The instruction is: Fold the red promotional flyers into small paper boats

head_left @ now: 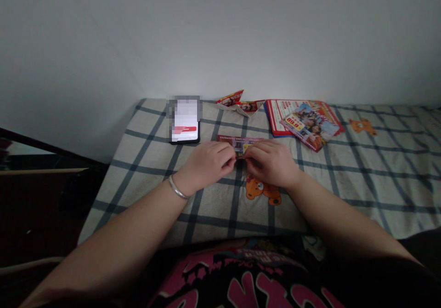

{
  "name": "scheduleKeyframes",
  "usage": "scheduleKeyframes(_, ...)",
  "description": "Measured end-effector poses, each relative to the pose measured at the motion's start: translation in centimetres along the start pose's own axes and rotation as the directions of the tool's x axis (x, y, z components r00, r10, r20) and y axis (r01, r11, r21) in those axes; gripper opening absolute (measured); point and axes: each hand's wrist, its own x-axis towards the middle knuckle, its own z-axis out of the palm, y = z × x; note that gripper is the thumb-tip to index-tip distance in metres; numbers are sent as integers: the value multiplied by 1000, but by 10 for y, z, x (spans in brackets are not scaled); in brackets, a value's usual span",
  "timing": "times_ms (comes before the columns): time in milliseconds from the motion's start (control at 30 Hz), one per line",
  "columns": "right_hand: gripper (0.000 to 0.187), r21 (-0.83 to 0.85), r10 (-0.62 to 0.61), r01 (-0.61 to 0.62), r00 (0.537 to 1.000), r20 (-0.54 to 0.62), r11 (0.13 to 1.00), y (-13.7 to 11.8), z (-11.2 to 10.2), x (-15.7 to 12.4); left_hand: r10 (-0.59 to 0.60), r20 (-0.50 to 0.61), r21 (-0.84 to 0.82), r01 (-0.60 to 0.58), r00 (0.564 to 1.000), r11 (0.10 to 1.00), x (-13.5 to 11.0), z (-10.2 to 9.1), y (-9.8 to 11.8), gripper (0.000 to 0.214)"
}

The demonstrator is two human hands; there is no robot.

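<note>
Between my two hands is a printed flyer (229, 140), its near edge pinched by the fingers and partly hidden under them. My left hand (212, 162), with a silver bracelet (177, 187) at the wrist, grips the flyer's near edge. On the other side my right hand (274, 161) pinches the same edge close by, its fingertips almost meeting the left ones. Just beyond the flyer sit folded red paper pieces (237, 105) against the wall. A stack of colourful flyers (301, 115) lies to the right, the top one turned askew.
A phone (186, 119) with a lit screen lies at the back left. The checked cloth (151, 156) with printed bears covers the surface, which meets a pale wall (220, 37) at the back. The surface's left edge drops to a dark floor area.
</note>
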Motion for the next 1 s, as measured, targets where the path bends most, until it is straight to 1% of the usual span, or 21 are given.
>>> scheduleKeyframes(100,19,13,57,-56,996,-73,998,1,-1,0,34,-59,61,-30,998,998,1,-4,2,21)
scheduleKeyframes(167,18,1,93,-93,990,-108,996,-1,-2,0,25,-84,68,-19,996,998,2,-5,3,20)
scheduleKeyframes(233,18,-17,129,-133,984,-122,991,-3,-2,0,6,-94,63,0,996,998,3,-6,4,20)
scheduleKeyframes(333,19,-38,168,-172,980,-107,984,-8,-3,0,-6,-83,64,11,997,998,3,-4,4,22)
scheduleKeyframes(500,21,-66,128,-135,987,-102,989,-14,-2,2,3,-106,75,5,994,997,5,-2,5,22)
scheduleKeyframes(600,19,-80,119,-128,987,-108,989,-16,2,4,14,-120,79,-4,993,997,5,1,6,22)
scheduleKeyframes(767,10,-54,93,-106,973,-210,993,-15,10,7,28,-171,72,-16,985,997,6,4,6,18)
scheduleKeyframes(867,8,-8,101,-105,966,-238,994,-13,11,7,7,-154,64,3,988,998,6,5,5,16)
scheduleKeyframes(1000,7,53,152,-143,955,-257,988,-6,9,5,-42,-120,42,47,992,998,4,3,0,15)
